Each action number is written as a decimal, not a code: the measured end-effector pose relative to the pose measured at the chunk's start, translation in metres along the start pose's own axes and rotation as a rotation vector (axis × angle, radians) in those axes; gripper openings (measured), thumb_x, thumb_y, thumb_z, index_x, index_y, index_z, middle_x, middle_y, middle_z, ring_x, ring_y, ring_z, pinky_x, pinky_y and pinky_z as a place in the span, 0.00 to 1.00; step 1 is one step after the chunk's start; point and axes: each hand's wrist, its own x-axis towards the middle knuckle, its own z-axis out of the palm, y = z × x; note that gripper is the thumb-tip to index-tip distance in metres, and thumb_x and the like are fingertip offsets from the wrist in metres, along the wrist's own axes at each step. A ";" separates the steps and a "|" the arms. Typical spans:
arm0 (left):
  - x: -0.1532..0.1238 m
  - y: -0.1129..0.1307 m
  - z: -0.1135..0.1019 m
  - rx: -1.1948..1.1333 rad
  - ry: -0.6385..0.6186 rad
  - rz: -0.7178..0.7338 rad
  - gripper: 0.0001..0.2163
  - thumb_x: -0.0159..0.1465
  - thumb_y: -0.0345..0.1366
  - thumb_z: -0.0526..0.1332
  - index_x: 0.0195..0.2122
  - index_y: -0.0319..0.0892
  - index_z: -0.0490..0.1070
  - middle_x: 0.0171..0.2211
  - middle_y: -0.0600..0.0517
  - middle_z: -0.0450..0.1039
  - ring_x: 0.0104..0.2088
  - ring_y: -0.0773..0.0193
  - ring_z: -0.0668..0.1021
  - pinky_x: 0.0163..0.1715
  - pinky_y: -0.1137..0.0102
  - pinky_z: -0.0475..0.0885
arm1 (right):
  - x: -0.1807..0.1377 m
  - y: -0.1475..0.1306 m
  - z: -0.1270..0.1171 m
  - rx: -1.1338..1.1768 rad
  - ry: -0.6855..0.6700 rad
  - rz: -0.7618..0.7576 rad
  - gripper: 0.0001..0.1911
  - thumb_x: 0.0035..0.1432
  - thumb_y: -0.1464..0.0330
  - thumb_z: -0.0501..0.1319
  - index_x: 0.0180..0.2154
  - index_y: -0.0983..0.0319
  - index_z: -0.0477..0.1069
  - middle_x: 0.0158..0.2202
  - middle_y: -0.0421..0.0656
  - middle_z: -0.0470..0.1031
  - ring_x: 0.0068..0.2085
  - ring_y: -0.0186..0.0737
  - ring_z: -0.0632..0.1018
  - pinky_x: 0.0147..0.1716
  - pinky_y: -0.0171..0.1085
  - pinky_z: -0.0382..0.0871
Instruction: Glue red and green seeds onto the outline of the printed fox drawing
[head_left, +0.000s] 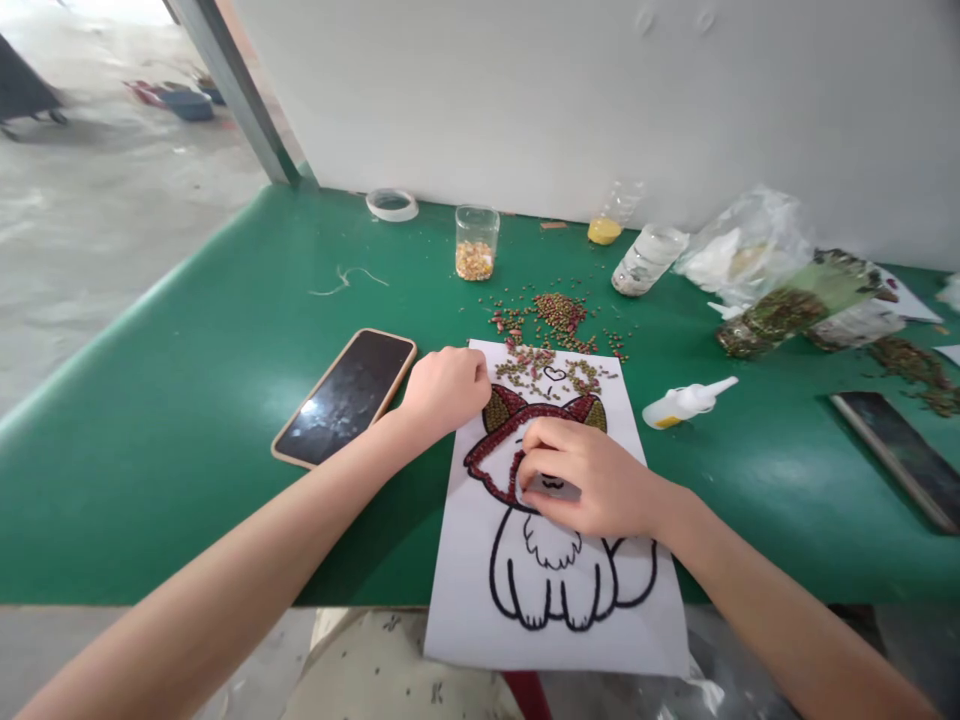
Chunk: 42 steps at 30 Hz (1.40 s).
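Observation:
A sheet of paper (pixel 465 590) with a thick black outline drawing of a sitting fox lies on the table, its lower end hanging past the front edge. Dark red beans fill a band around the fox's head, and greenish seeds fill its ears. My left hand (pixel 448 388) rests closed at the sheet's upper left edge, its fingers curled under and out of sight. My right hand (pixel 581 475) is over the fox's face with thumb and fingers bent together; anything between the fingertips is too small to make out. Loose mixed seeds (pixel 559 312) lie at and beyond the sheet's top.
A phone (pixel 349 395) lies left of my left hand, another phone (pixel 900 450) far right. A glue bottle (pixel 686 402) lies right of the sheet. Behind stand a cup of corn kernels (pixel 476 245), a tape roll (pixel 391 205), and a tipped bottle of dark material (pixel 780 310).

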 end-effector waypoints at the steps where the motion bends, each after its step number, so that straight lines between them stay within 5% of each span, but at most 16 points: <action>1: 0.000 0.000 0.000 0.004 0.003 -0.001 0.15 0.57 0.32 0.48 0.30 0.42 0.75 0.31 0.47 0.78 0.34 0.56 0.78 0.31 0.67 0.67 | 0.001 0.000 0.001 -0.001 0.002 -0.005 0.03 0.57 0.72 0.59 0.32 0.63 0.71 0.35 0.43 0.67 0.35 0.36 0.69 0.36 0.36 0.64; 17: 0.000 0.001 -0.001 0.008 -0.007 0.005 0.14 0.57 0.31 0.49 0.30 0.42 0.75 0.31 0.48 0.77 0.33 0.58 0.77 0.30 0.68 0.65 | -0.002 0.006 -0.008 -0.069 0.164 0.011 0.06 0.60 0.73 0.56 0.32 0.62 0.71 0.33 0.43 0.66 0.34 0.36 0.69 0.33 0.36 0.64; 30: 0.001 0.001 0.002 0.022 -0.006 -0.009 0.14 0.57 0.32 0.49 0.31 0.41 0.75 0.32 0.47 0.78 0.34 0.57 0.77 0.31 0.68 0.66 | 0.000 0.005 0.003 -0.069 0.061 -0.044 0.06 0.58 0.74 0.56 0.31 0.62 0.70 0.33 0.43 0.68 0.34 0.36 0.70 0.33 0.35 0.64; 39: 0.001 0.001 0.002 0.008 -0.008 -0.012 0.14 0.57 0.32 0.49 0.31 0.41 0.75 0.33 0.47 0.78 0.35 0.58 0.77 0.33 0.68 0.67 | -0.001 0.004 -0.002 -0.115 0.237 0.003 0.05 0.57 0.74 0.56 0.30 0.61 0.68 0.31 0.42 0.66 0.31 0.34 0.69 0.31 0.34 0.63; 42: 0.000 0.001 0.003 0.013 -0.002 -0.011 0.14 0.57 0.32 0.49 0.31 0.41 0.75 0.32 0.47 0.78 0.35 0.57 0.77 0.33 0.68 0.67 | -0.001 0.003 -0.001 -0.103 0.205 -0.014 0.05 0.56 0.75 0.56 0.30 0.61 0.68 0.31 0.42 0.66 0.32 0.35 0.69 0.31 0.34 0.63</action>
